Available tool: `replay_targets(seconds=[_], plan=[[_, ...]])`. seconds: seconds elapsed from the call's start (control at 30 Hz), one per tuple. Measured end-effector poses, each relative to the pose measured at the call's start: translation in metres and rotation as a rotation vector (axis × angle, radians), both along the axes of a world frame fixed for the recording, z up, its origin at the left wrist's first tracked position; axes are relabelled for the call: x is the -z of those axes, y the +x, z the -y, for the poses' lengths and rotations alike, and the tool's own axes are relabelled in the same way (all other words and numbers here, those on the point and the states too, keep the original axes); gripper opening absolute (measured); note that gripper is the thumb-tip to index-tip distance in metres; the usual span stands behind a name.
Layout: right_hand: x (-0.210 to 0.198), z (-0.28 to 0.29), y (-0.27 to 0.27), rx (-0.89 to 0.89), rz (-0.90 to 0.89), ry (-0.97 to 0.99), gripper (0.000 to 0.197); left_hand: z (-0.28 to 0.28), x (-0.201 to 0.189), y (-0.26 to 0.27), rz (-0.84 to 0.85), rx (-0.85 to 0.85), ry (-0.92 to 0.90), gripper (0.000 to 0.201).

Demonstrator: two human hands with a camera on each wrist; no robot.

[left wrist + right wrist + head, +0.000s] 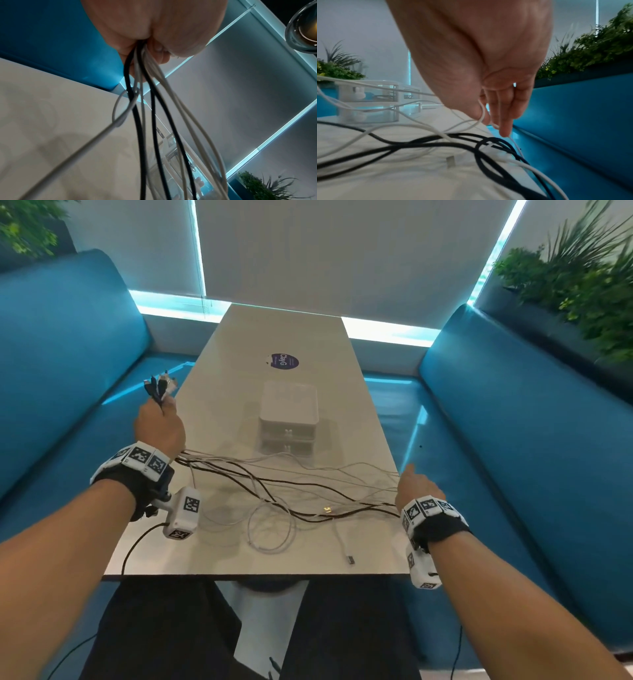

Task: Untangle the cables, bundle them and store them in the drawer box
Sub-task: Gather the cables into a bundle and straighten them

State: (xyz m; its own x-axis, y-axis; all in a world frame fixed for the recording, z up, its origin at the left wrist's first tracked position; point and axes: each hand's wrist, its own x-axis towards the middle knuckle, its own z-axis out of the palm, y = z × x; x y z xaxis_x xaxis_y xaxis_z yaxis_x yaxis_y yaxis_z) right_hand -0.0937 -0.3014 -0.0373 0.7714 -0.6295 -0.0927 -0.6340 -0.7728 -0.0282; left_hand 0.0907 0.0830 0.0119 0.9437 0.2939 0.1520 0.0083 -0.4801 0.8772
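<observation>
My left hand (pixel 159 426) is raised over the table's left edge and grips a bunch of black and white cables (pixel 274 491). Their plug ends (pixel 160 386) stick up above the fist. In the left wrist view the cables (pixel 150 108) hang down out of the closed left hand (pixel 154 27). They stretch across the table to my right hand (pixel 416 486) at the right edge. There the thumb and fingers (pixel 504 121) pinch a thin white cable (pixel 482 113), with black cables (pixel 419 143) crossing below. The clear drawer box (pixel 288 419) stands mid-table, drawers closed.
A loose white cable loop (pixel 270 529) and a connector (pixel 350 559) lie near the front edge of the white table (pixel 239 371). A purple sticker (pixel 283 361) lies beyond the box. Blue benches (pixel 513 405) flank the table, with plants (pixel 582 278) behind.
</observation>
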Motion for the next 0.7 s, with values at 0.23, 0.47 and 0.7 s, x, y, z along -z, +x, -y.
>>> replay_targets(seconds=[0.23,0.47,0.7], plan=[[-0.008,-0.022,0.014,-0.309,0.071,0.244,0.103,0.007,-0.009,-0.002,-0.025,-0.016,-0.051,0.046],[-0.019,-0.101,0.035,-0.734,0.128,0.234,0.047,0.007,-0.002,-0.01,-0.033,0.041,-0.069,0.042],[0.008,-0.14,0.047,-0.751,-0.016,0.262,0.011,-0.006,-0.005,-0.012,-0.029,0.044,-0.027,0.043]])
